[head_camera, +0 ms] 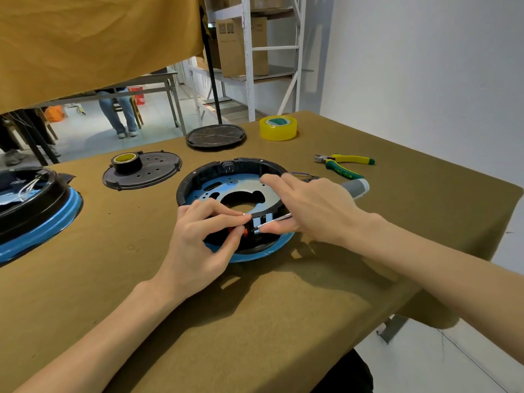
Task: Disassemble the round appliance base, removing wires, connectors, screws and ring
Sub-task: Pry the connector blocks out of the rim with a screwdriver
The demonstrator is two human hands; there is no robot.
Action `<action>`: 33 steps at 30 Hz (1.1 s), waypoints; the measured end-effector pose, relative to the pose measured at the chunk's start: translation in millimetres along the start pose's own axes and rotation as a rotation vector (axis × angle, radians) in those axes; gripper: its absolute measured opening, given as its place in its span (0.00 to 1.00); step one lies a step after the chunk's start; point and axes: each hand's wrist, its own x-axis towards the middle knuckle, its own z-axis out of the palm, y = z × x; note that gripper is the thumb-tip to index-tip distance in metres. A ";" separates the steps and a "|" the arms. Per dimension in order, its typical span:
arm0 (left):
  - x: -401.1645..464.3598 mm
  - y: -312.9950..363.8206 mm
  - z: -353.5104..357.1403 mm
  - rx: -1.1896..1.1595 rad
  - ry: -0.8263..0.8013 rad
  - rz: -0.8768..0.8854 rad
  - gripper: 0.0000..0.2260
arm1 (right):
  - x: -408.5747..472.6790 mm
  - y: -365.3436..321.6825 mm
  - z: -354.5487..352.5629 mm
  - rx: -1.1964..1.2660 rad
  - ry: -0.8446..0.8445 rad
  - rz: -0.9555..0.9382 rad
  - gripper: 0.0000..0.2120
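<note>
Two hands, left hand point(204, 236) and right hand point(309, 211), work one base point(226, 180).

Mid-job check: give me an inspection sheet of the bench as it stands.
Surface: bench under brown cloth.
Job's things: round base, black ring, blue metal plate inside; screwdriver at its near wall.
Clutter: pliers, yellow tape, black tape on a cover, second cover, another unit far left.
Grippers: left hand pinches an orange part; right hand holds the screwdriver.
Cables: blue wire behind the base.
Surroundings: shelving, boxes, a person standing beyond.
</note>
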 end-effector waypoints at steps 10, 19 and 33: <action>1.2 -1.3 -0.1 -0.007 0.005 -0.037 0.12 | 17.9 12.9 17.1 0.096 -0.025 -0.169 0.31; 3.5 0.1 0.3 -0.008 0.025 -0.078 0.11 | 32.8 20.2 27.6 0.143 0.111 -0.278 0.31; -2.1 -7.8 -1.1 0.000 0.007 0.038 0.10 | 19.8 17.0 5.0 0.229 -0.222 -0.088 0.42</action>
